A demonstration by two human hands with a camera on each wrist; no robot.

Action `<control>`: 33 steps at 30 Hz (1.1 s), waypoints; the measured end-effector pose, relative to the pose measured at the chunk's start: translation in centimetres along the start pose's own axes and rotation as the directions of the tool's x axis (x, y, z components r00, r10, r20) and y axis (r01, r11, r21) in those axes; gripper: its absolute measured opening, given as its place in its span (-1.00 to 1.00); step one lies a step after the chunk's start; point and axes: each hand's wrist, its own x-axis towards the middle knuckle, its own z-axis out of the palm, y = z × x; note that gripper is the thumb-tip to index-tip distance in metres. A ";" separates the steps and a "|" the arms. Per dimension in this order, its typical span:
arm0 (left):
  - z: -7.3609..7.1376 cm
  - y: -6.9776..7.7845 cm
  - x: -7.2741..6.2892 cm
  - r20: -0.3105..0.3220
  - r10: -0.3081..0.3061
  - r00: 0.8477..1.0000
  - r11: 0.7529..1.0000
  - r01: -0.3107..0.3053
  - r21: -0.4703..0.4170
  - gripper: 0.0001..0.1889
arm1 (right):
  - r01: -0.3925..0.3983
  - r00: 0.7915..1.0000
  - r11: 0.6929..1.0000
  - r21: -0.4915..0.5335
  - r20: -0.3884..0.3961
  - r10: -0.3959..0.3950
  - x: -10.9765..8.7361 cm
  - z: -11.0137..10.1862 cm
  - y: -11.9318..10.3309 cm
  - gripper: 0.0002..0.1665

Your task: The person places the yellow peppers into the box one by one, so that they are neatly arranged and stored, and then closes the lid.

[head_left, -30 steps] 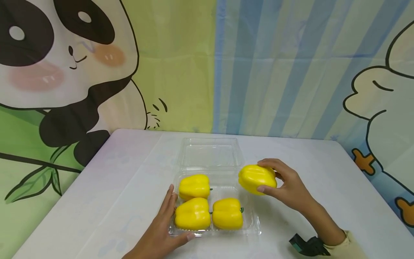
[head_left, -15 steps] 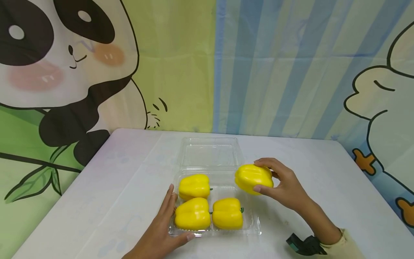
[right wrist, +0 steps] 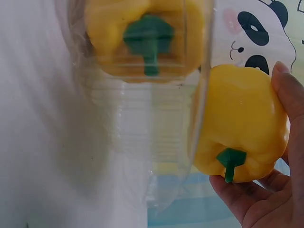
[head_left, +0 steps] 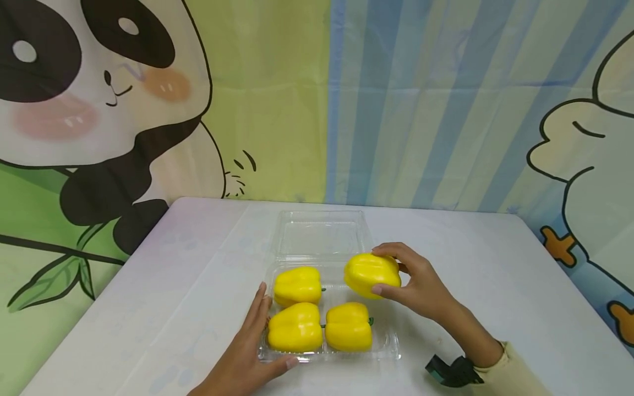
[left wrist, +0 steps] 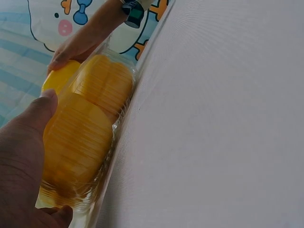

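Observation:
A yellow bell pepper (head_left: 372,275) with a green stem (right wrist: 231,159) is in my right hand (head_left: 421,283), held between thumb and fingers. It hangs over the back right part of a clear plastic container (head_left: 388,330). Inside that container lie three more yellow bell peppers: one at back left (head_left: 297,286), one at front left (head_left: 295,328), one at front right (head_left: 349,327). My left hand (head_left: 245,344) rests against the container's front left corner, fingers extended along its left side, thumb at the front edge. In the left wrist view, the left hand (left wrist: 23,137) touches the container wall beside the peppers.
The container's hinged clear lid (head_left: 322,234) lies flipped back on the white table (head_left: 163,308). Behind the table hangs a cloth backdrop (head_left: 277,99) with a panda and stripes. A dark strapped device (head_left: 452,371) sits on my right wrist.
My right hand has carried its bell pepper leftward, from beside the container to above its back right part. The left hand and the other peppers have stayed where they were.

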 end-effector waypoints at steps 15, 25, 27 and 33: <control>0.0 -0.1 0.0 -0.001 0.003 1.000 1.000 -0.003 0.001 0.26 | -0.013 0.998 1.000 0.028 0.058 0.012 0.5 1.7 0.2 -0.32; 0.0 0.0 0.0 -0.007 0.000 1.000 1.000 0.000 0.000 0.27 | -0.049 0.995 0.998 -0.036 0.085 0.052 0.9 2.5 0.3 -0.38; 0.0 0.1 0.0 -0.005 -0.002 1.000 1.000 0.002 0.002 0.27 | -0.053 0.994 0.997 -0.048 0.088 0.058 0.9 2.5 0.3 -0.38; 0.0 0.1 0.1 -0.009 0.008 1.000 1.000 -0.008 0.007 0.26 | -0.068 0.992 0.992 -0.104 0.102 0.079 1.0 2.7 0.3 -0.36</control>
